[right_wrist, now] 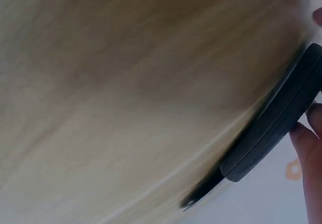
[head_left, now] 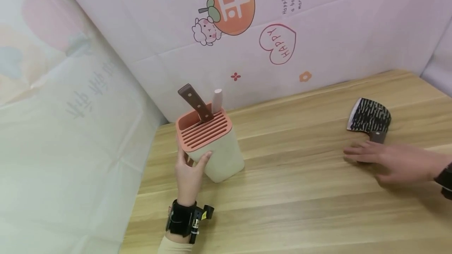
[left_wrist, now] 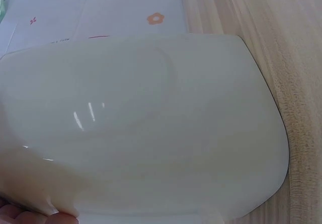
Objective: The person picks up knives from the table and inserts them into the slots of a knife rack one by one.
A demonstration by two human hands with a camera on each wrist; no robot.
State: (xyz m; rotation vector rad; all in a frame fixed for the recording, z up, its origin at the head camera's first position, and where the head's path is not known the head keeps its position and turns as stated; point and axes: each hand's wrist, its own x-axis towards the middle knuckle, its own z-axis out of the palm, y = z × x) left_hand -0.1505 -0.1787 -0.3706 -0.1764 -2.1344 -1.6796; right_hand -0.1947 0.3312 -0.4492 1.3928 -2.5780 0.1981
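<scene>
A cream knife block (head_left: 223,156) with a slotted orange top stands at the left of the wooden table. My left hand (head_left: 188,175) grips its near left corner, thumb on the front face and fingers around the side; its fingertips (left_wrist: 61,218) show low in the left wrist view. A brown-handled knife (head_left: 198,104) and a pale-handled tool (head_left: 217,101) stick up from the block. On the right lies a cleaver (head_left: 372,116) with a dark patterned blade. My right hand (head_left: 399,162) is over its dark handle (right_wrist: 274,118), fingers extended and fingertips right at the handle.
The wooden table (head_left: 282,203) meets a white printed wall covering (head_left: 159,22) at the back. Another pale sheet (head_left: 70,167) hangs along the left side, close to the block. A strapped wrist camera (head_left: 183,218) is worn on the left forearm.
</scene>
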